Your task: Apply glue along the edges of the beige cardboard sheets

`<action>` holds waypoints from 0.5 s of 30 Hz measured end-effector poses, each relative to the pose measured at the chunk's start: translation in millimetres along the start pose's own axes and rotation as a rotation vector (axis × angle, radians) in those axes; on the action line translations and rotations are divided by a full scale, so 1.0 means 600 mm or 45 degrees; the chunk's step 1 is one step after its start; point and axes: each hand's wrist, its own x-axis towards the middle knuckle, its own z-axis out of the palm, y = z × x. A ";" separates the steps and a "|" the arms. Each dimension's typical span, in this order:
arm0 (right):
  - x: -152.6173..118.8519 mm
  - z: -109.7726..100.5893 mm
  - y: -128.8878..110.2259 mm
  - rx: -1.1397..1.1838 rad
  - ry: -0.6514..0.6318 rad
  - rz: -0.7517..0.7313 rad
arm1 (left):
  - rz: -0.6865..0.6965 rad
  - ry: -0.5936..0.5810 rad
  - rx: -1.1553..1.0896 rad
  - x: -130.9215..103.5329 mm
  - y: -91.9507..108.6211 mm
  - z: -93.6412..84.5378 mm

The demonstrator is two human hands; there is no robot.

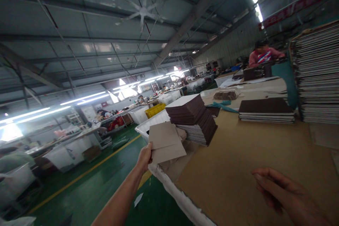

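Note:
My left hand (145, 156) is closed on the left edge of grey-beige cardboard sheets (165, 141), held at the table's left edge, in front of a tall stack of dark brown boards (194, 118). Over the brown tabletop (238, 148), at the lower right, my right hand (280, 187) has its fingers bent, with thumb and index finger close together; whether anything thin is between them cannot be made out. Beyond it lies a low pile of dark-covered boards (266, 110).
A very tall stack of boards (317, 74) rises at the right. Teal cloth strips (224, 105) and a small brown bundle (225, 94) lie at the back. White bins (153, 122) and a yellow bin (155, 110) stand left. A person (265, 55) sits behind.

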 end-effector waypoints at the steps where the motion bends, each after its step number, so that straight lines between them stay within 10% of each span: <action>1: 0.000 0.000 -0.002 0.003 -0.011 0.006 | 0.026 0.003 0.071 0.003 0.001 -0.004; 7: -0.002 0.002 -0.005 0.010 -0.019 -0.010 | 0.134 0.000 0.259 0.022 0.021 -0.026; 15: -0.001 0.004 -0.007 -0.007 0.007 -0.035 | 0.320 0.148 -0.165 0.000 0.033 -0.019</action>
